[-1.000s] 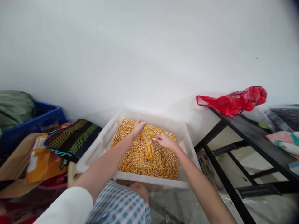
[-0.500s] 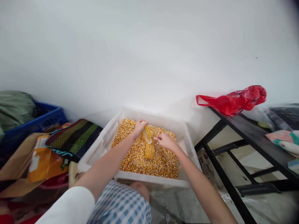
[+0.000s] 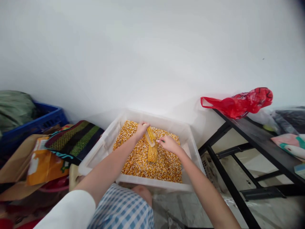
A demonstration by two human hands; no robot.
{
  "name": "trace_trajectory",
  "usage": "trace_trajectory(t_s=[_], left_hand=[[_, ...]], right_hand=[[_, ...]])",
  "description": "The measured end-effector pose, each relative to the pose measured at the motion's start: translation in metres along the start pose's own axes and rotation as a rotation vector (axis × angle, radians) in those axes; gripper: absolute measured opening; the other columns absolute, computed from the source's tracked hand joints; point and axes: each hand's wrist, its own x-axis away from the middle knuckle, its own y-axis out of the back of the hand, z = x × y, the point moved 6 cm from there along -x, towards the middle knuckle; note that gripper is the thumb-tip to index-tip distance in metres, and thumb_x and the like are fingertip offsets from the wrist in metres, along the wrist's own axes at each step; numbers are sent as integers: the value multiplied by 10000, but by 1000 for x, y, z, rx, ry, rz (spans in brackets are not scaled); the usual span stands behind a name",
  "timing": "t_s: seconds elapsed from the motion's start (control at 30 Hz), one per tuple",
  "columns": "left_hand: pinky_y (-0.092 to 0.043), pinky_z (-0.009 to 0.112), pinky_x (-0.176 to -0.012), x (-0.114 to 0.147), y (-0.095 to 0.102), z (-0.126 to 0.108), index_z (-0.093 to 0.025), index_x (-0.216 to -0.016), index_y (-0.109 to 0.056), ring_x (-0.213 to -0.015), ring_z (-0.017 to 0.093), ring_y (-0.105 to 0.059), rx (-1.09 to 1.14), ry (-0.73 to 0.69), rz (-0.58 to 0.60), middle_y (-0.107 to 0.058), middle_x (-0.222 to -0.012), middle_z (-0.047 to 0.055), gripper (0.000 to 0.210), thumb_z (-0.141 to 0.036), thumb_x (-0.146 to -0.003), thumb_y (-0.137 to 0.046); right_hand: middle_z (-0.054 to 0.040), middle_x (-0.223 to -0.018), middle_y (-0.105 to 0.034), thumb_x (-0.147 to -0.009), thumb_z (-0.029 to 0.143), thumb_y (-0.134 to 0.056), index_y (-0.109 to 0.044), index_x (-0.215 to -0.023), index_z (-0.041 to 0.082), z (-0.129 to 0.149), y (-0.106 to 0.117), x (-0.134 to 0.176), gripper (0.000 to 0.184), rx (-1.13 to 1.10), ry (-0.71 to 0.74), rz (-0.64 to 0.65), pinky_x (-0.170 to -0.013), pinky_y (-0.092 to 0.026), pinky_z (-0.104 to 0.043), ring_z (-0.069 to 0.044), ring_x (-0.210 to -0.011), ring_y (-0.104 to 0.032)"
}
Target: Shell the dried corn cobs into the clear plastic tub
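My left hand (image 3: 142, 129) is closed around the upper end of a corn cob (image 3: 150, 136), partly stripped of its kernels along one side. Beside that cob, my right hand (image 3: 168, 143) is closed on a thin pointed tool (image 3: 162, 140) with a dark handle; its tip meets the cob's side, and its exact kind is too small to make out. Just below lies a second corn cob (image 3: 152, 153), full of yellow kernels, on a deep bed of loose corn kernels (image 3: 143, 168). A white plastic bin (image 3: 152, 183) holds all of this.
Right of the bin stands a black metal-framed table (image 3: 262, 140) with a red plastic bag (image 3: 243, 103) on its corner. To the left are a blue crate (image 3: 47, 117), a mesh-patterned bag (image 3: 76, 140) and a cardboard box (image 3: 19, 159). A white wall (image 3: 152, 57) rises behind.
Almost nothing differs. Both hands keep their hold at the partly stripped cob, and the view has shifted very slightly.
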Motion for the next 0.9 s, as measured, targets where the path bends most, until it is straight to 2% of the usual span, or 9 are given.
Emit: trace_trajectory(t_s=[0.43,0.9], left_hand=[[-353,231,-549,-2,0,2,-142,-636,-531,-563,119,-465,-7,-5,6,-491,-553,-25,208,-323,-549,-583],[-360,231,-568,2,-2,-7,-130,-667,-538,-590,119,-470,-89,-53,-19,-513,-595,-16,213,-307,-557,-578]], right_hand=[[-72,-685,-643,-846,362,-387,-661,-739,130,1,-3,0,375,-4,-2,5,-523,-235,-236,-120,-566,-479],[-120,-818,-665,-866,345,-341,-664,-808,149,13,-6,4,383,150,-195,-25,-613,-349,-238,-171,-721,-596]])
